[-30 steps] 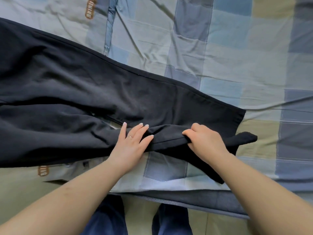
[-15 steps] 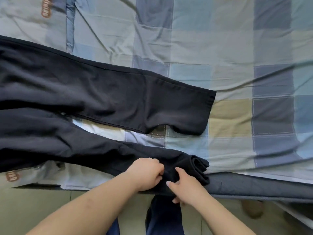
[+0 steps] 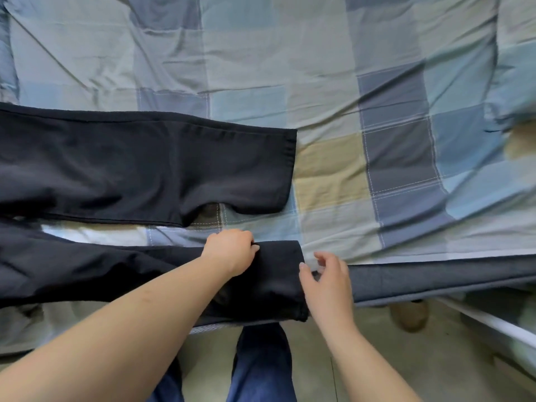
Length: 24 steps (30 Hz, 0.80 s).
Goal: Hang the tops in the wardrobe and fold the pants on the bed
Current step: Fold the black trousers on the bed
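Black pants lie spread across the bed, both legs pointing right with a gap between them. The far leg lies flat. The near leg runs along the bed's front edge, its hem hanging slightly over. My left hand pinches the top edge of the near leg close to the hem, fingers curled. My right hand hovers just right of the hem with fingers spread and relaxed, thumb touching the hem's edge, holding nothing.
The bed carries a blue, grey and tan checked sheet, wrinkled at the right. The mattress's grey side runs along the front. Below it are the floor, my blue-trousered legs and a brown slipper.
The near pant leg's bunched hem has been spread flat at the bed edge. My right hand has let go and moved right of the hem. The view shifted right.
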Each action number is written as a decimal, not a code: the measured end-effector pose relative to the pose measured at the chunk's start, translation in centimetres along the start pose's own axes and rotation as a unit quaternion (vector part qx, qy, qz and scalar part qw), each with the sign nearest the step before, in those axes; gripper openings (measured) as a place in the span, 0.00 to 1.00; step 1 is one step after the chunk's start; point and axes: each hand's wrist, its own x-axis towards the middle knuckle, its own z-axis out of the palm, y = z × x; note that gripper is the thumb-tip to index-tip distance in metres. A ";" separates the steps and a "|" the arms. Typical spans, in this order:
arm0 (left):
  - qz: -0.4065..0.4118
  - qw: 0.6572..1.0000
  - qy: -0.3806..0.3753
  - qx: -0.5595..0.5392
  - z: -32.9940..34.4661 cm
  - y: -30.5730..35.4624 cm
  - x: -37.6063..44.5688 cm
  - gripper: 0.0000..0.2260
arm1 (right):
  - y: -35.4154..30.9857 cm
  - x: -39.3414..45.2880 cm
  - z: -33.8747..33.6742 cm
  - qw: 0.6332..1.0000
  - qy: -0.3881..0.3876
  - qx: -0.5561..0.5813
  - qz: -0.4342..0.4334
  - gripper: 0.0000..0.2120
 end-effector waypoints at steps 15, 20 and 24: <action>0.041 0.941 -0.088 -0.323 -3.6 0.2 1.2 0.23 | 1.6 2.6 -1.4 0.970 -0.032 0.134 -0.199 0.11; 0.117 0.925 0.188 -0.310 -4.7 0.0 1.4 0.12 | 2.4 5.0 -2.0 0.979 -0.012 0.168 -0.119 0.10; 0.099 0.930 0.191 -0.299 -4.9 -1.0 1.4 0.12 | 2.9 5.8 -0.8 0.971 -0.174 0.156 -0.045 0.15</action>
